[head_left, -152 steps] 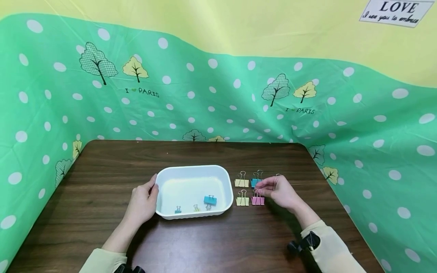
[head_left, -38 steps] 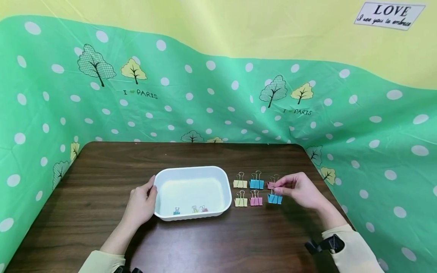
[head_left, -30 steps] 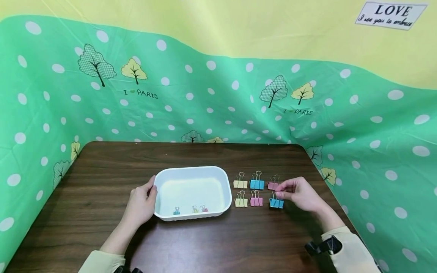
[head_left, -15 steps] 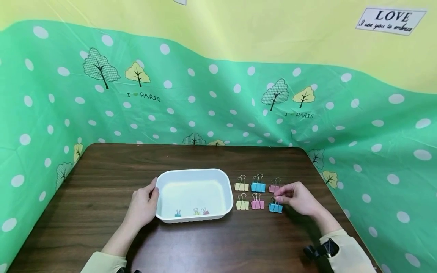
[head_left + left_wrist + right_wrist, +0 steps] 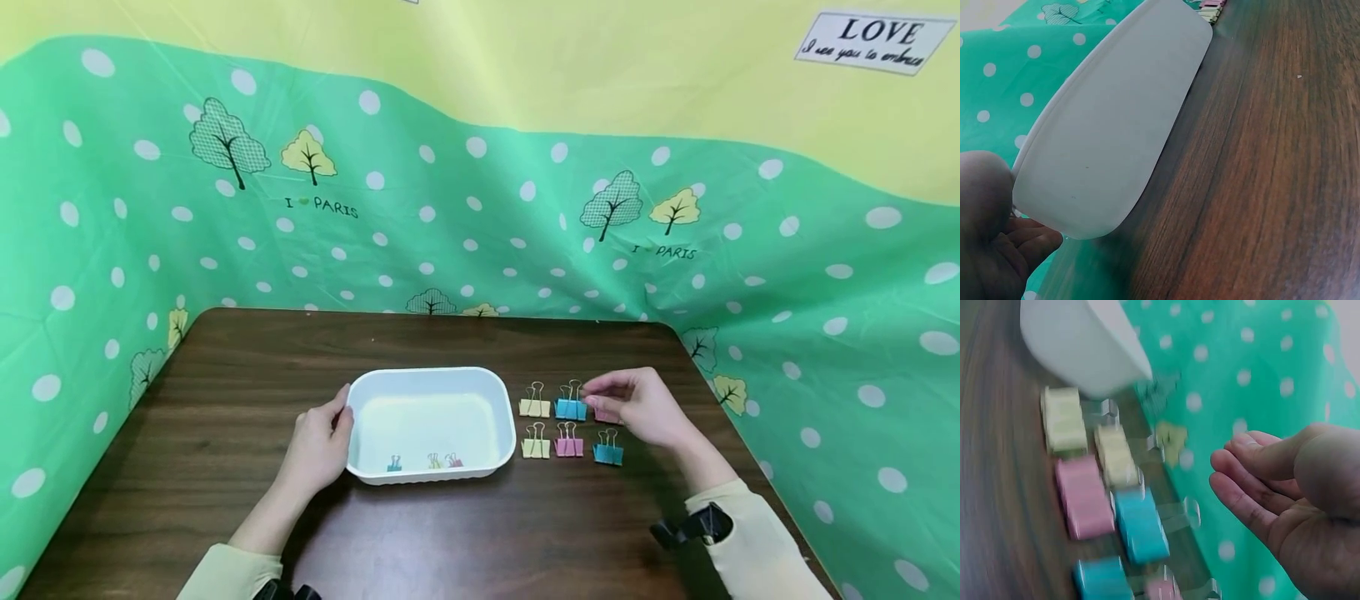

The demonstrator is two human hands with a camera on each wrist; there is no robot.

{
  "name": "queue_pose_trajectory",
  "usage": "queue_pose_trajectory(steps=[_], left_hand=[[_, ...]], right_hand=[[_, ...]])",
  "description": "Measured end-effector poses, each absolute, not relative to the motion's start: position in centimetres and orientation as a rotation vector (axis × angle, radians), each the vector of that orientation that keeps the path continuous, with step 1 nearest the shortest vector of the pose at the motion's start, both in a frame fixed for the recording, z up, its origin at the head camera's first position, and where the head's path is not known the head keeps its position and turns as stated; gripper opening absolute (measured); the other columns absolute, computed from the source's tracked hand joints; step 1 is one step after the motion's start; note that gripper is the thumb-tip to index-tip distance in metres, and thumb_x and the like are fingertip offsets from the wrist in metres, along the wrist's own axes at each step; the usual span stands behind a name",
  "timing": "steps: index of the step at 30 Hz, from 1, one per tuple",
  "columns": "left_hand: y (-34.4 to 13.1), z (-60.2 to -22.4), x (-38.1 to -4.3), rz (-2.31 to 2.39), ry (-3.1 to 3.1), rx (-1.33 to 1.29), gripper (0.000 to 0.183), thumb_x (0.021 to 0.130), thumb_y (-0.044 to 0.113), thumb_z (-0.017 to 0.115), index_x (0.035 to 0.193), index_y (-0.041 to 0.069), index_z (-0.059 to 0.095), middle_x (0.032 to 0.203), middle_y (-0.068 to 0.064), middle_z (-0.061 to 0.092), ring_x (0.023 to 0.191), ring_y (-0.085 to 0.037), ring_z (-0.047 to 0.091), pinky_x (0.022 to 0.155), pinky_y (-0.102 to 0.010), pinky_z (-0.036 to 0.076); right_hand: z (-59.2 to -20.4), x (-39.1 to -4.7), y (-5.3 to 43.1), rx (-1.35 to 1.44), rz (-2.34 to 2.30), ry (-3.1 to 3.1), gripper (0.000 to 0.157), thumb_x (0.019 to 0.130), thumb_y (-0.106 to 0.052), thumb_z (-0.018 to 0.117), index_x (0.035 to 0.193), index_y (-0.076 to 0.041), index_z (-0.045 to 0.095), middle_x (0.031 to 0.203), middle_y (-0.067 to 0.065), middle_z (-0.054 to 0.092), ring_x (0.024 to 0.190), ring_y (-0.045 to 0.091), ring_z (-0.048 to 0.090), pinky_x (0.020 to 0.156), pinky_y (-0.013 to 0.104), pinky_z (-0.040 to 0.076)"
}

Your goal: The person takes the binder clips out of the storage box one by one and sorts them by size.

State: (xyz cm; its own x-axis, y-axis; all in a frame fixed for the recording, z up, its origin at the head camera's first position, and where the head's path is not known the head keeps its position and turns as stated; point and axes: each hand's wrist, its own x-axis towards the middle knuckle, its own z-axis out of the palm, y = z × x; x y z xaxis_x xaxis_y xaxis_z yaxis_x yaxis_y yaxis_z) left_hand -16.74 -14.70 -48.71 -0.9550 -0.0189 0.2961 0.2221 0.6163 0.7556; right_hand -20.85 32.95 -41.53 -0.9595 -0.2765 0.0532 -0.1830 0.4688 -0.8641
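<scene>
A white plastic tray (image 5: 431,408) sits mid-table. My left hand (image 5: 317,450) grips its left end between thumb and fingers. Inside the tray, near the front wall, are a small blue binder clip (image 5: 394,464), a yellow one (image 5: 434,461) and a pink one (image 5: 453,461). Larger clips stand in two rows to its right: yellow (image 5: 534,409), blue (image 5: 571,409) and a half-hidden pink (image 5: 606,416) behind; yellow (image 5: 536,449), pink (image 5: 569,447) and blue (image 5: 608,454) in front. My right hand (image 5: 637,408) hovers over the back row's right end, fingers loosely bent, holding nothing.
The dark wood table (image 5: 450,533) has a green and yellow polka-dot curtain (image 5: 480,225) hanging at its back and sides. A black strap with a camera (image 5: 693,527) is on the right sleeve.
The blue clip that was in the tray went to the front row's right end, held by my right hand. That hand has since let go and moved up and left. My left hand stays on the tray.
</scene>
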Motion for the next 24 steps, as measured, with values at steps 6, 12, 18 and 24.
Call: queue_pose_trajectory(steps=[6,12,18,24], left_hand=[[-14.7,-48.6,-16.8,-1.264,-2.576,-0.151,0.042,0.107,0.004,0.052,0.145,-0.013,0.054,0.133,-0.028,0.065,0.116,-0.033,0.066,0.091,-0.054,0.055],[-14.7,-48.6,-16.9,-1.266,-2.573,-0.147,0.042,0.107,0.005,0.053,0.145,-0.012,0.055,0.134,-0.028,0.064,0.113,-0.032,0.067,0.089,-0.053,0.056],[-14.6,-48.6,-16.8,-1.271,-2.571,-0.144,0.042,0.107,0.005,0.053,0.145,-0.013,0.054,0.133,-0.029,0.064,0.117,-0.034,0.065,0.092,-0.055,0.056],[-14.5,-48.6,-16.8,-1.28,-2.561,-0.14,0.042,0.106,0.003,0.053,0.145,-0.013,0.055,0.134,-0.029,0.064,0.114,-0.033,0.066,0.089,-0.054,0.056]], right_hand=[[-40.8,-20.8,28.0,-0.581,-1.499,2.603,0.012,0.093,-0.001,0.08,0.104,0.001,0.081,0.098,0.011,0.079,0.087,0.03,0.075,0.075,0.034,0.062],[-41.0,-20.8,23.1,-0.672,-1.561,2.455,0.015,0.092,-0.001,0.081,0.105,0.006,0.079,0.097,0.011,0.079,0.092,0.038,0.076,0.079,0.033,0.062],[-41.7,-21.1,18.9,-0.803,-1.432,2.389,0.013,0.093,0.002,0.079,0.105,0.006,0.079,0.098,0.007,0.079,0.092,0.025,0.076,0.082,0.032,0.06],[-43.0,-21.5,15.8,-0.853,-1.232,2.385,0.011,0.09,0.003,0.081,0.101,0.004,0.08,0.093,0.006,0.079,0.085,0.013,0.073,0.079,0.027,0.058]])
